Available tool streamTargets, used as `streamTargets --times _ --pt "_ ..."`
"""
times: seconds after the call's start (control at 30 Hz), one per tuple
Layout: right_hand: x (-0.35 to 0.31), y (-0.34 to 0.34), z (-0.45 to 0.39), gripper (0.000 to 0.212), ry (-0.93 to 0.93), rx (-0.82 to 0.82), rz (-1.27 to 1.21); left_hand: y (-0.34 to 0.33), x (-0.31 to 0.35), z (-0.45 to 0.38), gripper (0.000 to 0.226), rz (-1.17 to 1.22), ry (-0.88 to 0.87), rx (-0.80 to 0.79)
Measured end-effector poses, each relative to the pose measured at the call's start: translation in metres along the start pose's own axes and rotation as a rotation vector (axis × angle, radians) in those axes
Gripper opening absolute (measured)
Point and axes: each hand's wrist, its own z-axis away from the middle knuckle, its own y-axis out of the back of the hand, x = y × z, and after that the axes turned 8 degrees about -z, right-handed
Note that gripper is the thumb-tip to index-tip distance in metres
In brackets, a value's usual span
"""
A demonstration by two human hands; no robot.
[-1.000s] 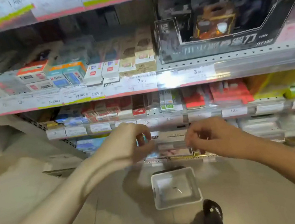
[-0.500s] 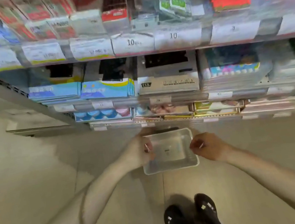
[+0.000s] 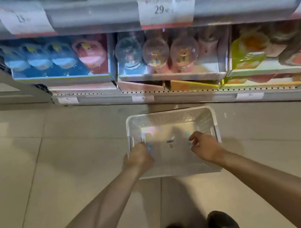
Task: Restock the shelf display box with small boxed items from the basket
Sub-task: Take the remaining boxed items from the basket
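A white perforated basket stands on the floor below the shelves. Both of my hands reach down into it. My left hand is at the basket's left side, fingers curled over a small bluish boxed item. At the right side, my right hand has its fingertips at another small boxed item; blur hides whether it grips it. A tiny dark item lies on the basket's bottom between my hands. The display box I was at a second ago is out of view above.
The lowest shelves run across the top: a blue display carton with round toys, clear globe toys, a yellow-green pack. Price tags hang on the shelf rail above. The floor is beige tile, and my dark shoes are below the basket.
My view has tilted from the upper shelves down to the floor. Both hands left the shelf display box and dropped into the basket, which now looks much closer.
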Motion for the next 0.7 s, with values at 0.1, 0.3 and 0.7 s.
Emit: streamTargets --times 0.1,0.3,0.7 --pt "0.025 -0.028 -0.049 0.04 -0.027 -0.01 0.041 -0.033 0.001 -0.04 0.042 -0.128 -0.047 0.002" --pt "0.056 -0.067 -0.121 0.064 -0.045 -0.007 0.293 -0.082 0.005 -0.107 0.076 -0.42 -0.042 0.005" --pt "0.073 -0.098 -0.167 0.051 0.023 0.078 0.639 -0.123 0.004 -0.148 0.067 -0.584 0.095 0.062"
